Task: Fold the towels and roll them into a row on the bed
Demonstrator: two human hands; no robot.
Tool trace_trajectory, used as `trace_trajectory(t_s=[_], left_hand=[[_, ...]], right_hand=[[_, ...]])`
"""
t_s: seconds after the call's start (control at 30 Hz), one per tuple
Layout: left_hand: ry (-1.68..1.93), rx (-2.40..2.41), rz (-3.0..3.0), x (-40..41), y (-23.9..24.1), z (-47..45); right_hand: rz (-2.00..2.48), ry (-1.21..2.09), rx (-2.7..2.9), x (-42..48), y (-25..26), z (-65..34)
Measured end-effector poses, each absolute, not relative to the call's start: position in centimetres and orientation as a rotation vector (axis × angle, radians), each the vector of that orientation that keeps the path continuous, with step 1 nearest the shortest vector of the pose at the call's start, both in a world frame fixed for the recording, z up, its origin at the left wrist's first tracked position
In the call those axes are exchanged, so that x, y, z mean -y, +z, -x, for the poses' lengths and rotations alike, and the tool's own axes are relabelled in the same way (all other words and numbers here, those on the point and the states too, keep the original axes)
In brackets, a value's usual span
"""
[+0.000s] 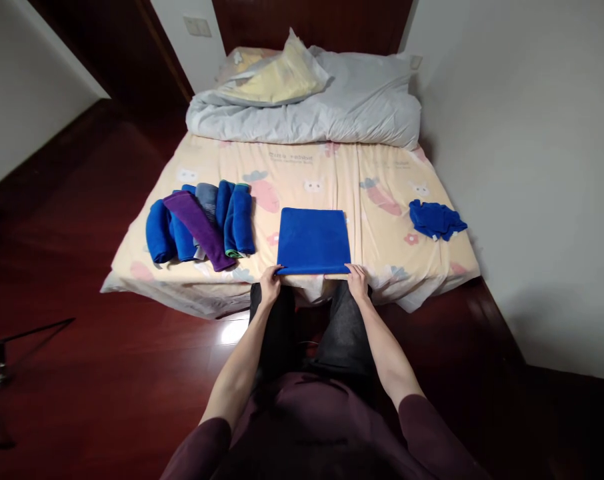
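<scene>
A folded blue towel (314,237) lies flat near the front edge of the bed, its near edge turned up into a narrow roll. My left hand (271,283) pinches the near left corner of that towel. At the near right corner, my right hand (357,281) grips the same rolled edge between thumb and fingers. To the left, several rolled blue towels (159,231) lie side by side, with a grey one (207,200) among them and a purple rolled towel (197,225) resting slantwise on top. A crumpled blue cloth (436,220) with small white tags sits on the right.
The bed has a yellow patterned sheet (327,177). A light grey quilt (302,121) and a yellow pillow (282,79) are heaped at the head. A white wall (542,167) runs along the right. A dark metal stand (1,360) is on the red floor at left.
</scene>
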State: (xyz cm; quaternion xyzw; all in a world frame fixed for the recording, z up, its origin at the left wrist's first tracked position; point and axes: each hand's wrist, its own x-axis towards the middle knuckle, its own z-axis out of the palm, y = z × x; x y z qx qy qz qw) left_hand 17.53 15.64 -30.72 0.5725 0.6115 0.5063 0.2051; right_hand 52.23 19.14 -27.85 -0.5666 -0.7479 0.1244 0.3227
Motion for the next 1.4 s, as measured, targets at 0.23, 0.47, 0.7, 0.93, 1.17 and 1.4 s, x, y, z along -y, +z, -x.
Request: trace_trajectory(t_s=[0.23,0.47,0.7,0.93,1.17,1.4], left_hand=[[1.377,-1.778,-1.399,-15.5,-30.5,-17.8],[1.413,-1.754,-1.375,-16.2,-30.4,-18.1],[1.403,-1.829,-1.387,-16.4,-29.6,-18.4],[1.42,-1.857,-1.316,-16.3,-29.4,-18.7],[1.456,-1.903,-1.149,-16.4,-29.1,-19.4],[1.48,-1.989,-1.103,-16.2,-29.5,-19.7]], right_hand=[[1.484,0.376,1.765,-18.1,-27.9,-52.8],[1.453,0.398,1.76,-18.7,-27.5,-52.4],[1.408,0.425,1.8,-19.1,-27.2,-52.2],[1.476,0.61,1.562,-19.2,-27.5,-52.0],[1.652,0.608,1.475,-19.7,-27.4,-51.7],[1.805,0.501,1.579,-20.0,-27.6,-51.7]])
